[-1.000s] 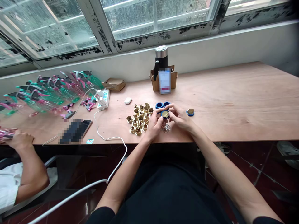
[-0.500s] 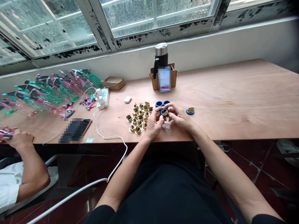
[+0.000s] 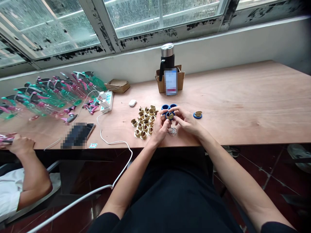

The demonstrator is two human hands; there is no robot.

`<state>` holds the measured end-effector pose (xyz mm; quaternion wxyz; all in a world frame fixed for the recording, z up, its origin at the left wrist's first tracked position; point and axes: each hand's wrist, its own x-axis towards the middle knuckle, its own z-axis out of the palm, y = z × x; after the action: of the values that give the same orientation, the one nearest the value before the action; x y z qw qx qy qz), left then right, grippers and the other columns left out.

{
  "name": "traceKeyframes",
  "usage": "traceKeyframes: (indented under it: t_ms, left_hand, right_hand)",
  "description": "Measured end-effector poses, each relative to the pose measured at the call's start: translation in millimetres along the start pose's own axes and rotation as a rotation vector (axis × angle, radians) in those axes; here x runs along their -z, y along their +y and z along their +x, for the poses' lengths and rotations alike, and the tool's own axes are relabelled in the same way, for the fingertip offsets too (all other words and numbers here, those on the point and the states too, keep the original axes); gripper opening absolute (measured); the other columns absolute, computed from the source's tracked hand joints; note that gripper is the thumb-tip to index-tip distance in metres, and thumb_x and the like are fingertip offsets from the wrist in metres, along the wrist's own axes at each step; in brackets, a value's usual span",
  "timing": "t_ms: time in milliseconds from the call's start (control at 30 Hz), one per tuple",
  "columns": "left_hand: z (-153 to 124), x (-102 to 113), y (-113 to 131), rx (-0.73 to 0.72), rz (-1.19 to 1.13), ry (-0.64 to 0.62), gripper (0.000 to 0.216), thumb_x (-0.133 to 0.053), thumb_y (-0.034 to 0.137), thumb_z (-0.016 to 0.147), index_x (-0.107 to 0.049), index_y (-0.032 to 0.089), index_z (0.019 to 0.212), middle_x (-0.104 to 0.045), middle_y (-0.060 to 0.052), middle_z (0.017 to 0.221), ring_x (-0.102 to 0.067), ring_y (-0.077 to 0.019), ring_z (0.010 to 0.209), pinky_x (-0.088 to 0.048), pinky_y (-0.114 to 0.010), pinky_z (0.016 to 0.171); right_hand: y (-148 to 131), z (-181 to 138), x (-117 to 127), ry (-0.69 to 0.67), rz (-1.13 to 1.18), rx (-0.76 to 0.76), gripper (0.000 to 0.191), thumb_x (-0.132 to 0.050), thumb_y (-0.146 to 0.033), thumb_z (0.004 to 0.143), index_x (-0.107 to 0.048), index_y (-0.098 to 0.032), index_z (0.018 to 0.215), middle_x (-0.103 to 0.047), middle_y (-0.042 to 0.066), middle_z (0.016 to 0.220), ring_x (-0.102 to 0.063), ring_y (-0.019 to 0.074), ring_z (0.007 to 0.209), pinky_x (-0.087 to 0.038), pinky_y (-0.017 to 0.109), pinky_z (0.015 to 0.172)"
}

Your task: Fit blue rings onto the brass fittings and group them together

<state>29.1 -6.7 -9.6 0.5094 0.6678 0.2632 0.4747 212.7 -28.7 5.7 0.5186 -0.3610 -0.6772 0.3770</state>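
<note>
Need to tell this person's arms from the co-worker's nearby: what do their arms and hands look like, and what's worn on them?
Both arms are bare below black short sleeves, and the sleeves look like part of a plain dark top. The left hand and right hand wear no gloves, and no watch or bracelet shows.

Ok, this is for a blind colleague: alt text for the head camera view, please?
The left hand and right hand hold a small blue ring with a brass piece in it above a wooden table, beside a heap of brass pieces and some wire rings. Another person's hand shows far left.
</note>
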Motion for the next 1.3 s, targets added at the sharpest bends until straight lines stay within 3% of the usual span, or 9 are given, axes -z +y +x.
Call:
traceKeyframes:
  t_ms: [167,467,900,1100,1300]
  left_hand:
    - [-0.5,-2.6,2.4,-0.017,-0.003,-0.033,0.036,-0.059,0.033,0.104,-0.050,0.025,0.138,-0.063,-0.002,0.090,-0.060,-0.0140,0.073,-0.051,-0.025,0.061]
    - [-0.1,-4.1,6.5,0.000,-0.039,0.013,0.029,-0.060,0.035,0.104,-0.049,0.027,0.130,-0.058,0.000,0.084,-0.053,-0.0137,0.067,-0.046,-0.026,0.059]
    - [0.1,-3.3,3.8,0.009,-0.057,0.029,0.029,-0.062,0.034,0.103,-0.049,0.024,0.126,-0.063,-0.002,0.088,-0.057,-0.0141,0.073,-0.046,-0.027,0.065]
    - [0.1,-2.5,4.2,0.014,-0.027,0.042,0.025,-0.059,0.040,0.105,-0.053,0.022,0.121,-0.067,-0.004,0.092,-0.059,-0.0142,0.070,-0.048,-0.028,0.063]
    - [0.8,-1.5,2.5,0.000,-0.023,0.074,0.016,-0.053,0.031,0.105,-0.057,0.020,0.116,-0.071,-0.006,0.093,-0.061,-0.0144,0.070,-0.049,-0.028,0.063]
  right_hand:
    - [1.7,-1.7,2.9,0.036,0.003,-0.022,0.024,-0.058,-0.025,0.102,-0.061,-0.025,0.125,-0.071,0.001,0.092,-0.068,0.0178,0.078,-0.055,0.031,0.069]
    - [-0.7,-1.3,0.9,0.053,-0.026,-0.001,0.024,-0.061,-0.033,0.104,-0.065,-0.027,0.127,-0.073,0.003,0.097,-0.068,0.0190,0.081,-0.055,0.032,0.070]
    - [2.5,0.8,1.1,0.075,-0.016,-0.018,0.029,-0.065,-0.032,0.101,-0.069,-0.022,0.128,-0.076,0.006,0.096,-0.072,0.0210,0.083,-0.056,0.034,0.071]
    - [2.8,1.2,1.1,0.090,0.022,-0.022,0.025,-0.057,-0.039,0.106,-0.069,-0.022,0.120,-0.076,0.006,0.095,-0.070,0.0205,0.081,-0.055,0.034,0.069]
    - [2.3,-0.2,0.6,0.063,-0.021,-0.033,0.017,-0.061,-0.036,0.105,-0.066,-0.023,0.115,-0.076,0.004,0.088,-0.069,0.0200,0.077,-0.053,0.034,0.068]
